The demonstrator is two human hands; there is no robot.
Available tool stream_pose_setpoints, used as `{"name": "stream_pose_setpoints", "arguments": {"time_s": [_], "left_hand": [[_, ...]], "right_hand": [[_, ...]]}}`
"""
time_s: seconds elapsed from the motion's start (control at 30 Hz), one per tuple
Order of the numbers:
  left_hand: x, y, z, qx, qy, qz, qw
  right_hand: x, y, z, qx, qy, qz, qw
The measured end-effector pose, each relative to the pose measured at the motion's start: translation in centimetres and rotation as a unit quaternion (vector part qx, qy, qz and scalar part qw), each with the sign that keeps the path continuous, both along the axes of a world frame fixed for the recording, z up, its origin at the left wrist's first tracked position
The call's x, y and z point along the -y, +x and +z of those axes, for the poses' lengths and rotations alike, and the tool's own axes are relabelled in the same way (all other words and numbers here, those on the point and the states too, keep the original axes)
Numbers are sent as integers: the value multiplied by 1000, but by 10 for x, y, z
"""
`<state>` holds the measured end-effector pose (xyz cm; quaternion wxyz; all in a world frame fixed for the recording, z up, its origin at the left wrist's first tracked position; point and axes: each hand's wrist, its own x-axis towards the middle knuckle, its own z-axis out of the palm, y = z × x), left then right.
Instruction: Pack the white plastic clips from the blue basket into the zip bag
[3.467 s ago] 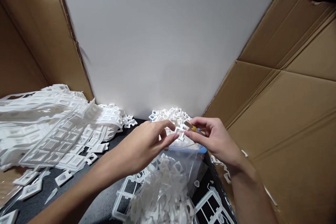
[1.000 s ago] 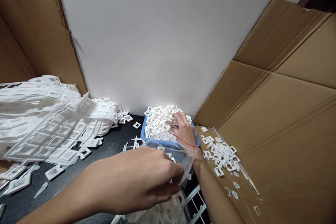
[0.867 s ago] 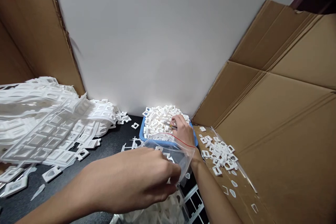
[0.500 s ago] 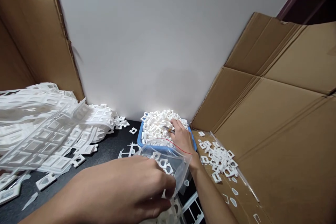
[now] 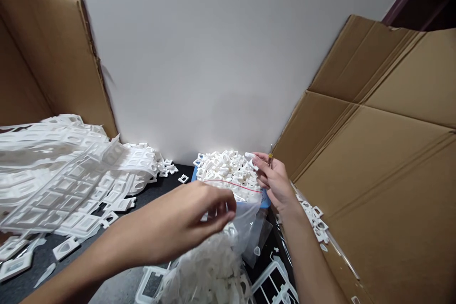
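Left hand [image 5: 185,221] pinches clear bag [image 5: 228,242] (no legible print)

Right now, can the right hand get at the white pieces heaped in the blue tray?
Probably yes. The right hand hovers at the right edge of the blue tray, fingertips over the heap of white pieces. The clear bag in the left hand sits nearer, not between them.

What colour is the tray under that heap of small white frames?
Blue. The tray shows only as a rim beneath the white frames, best seen in the head view.
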<state>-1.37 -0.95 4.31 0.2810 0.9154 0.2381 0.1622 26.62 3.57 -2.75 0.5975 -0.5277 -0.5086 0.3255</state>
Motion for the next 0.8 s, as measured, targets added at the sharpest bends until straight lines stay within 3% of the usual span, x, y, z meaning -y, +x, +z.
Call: {"name": "stream_pose_setpoints", "arguments": {"time_s": [0.13, 0.2, 0.33, 0.43, 0.53, 0.6, 0.67, 0.73, 0.8], "left_hand": [[-10, 7, -10, 97, -21, 91, 991], [-12, 12, -17, 146, -22, 98, 984], [-15, 21, -33, 194, 57, 78, 976], [-18, 23, -37, 198, 104, 108, 969], [-23, 18, -31, 153, 48, 147, 976], [-26, 13, -25, 115, 6, 165, 980], [-28, 7, -20, 76, -3, 154, 985], [-29, 3, -16, 34, 8, 122, 992], [-29, 0, -14, 4, 17, 95, 995]], "right_hand": [[23, -18, 26, -157, -46, 77, 983], [33, -32, 33, -213, -57, 118, 968], [43, -57, 35, -185, -79, 181, 963], [40, -61, 30, -99, -82, 183, 975], [34, -51, 28, 96, -11, 116, 989], [35, -42, 33, 223, 20, 78, 971], [42, -36, 40, 305, 0, 118, 945], [49, -33, 48, 342, -29, 175, 923], [53, -29, 52, 348, -38, 177, 920]]}}
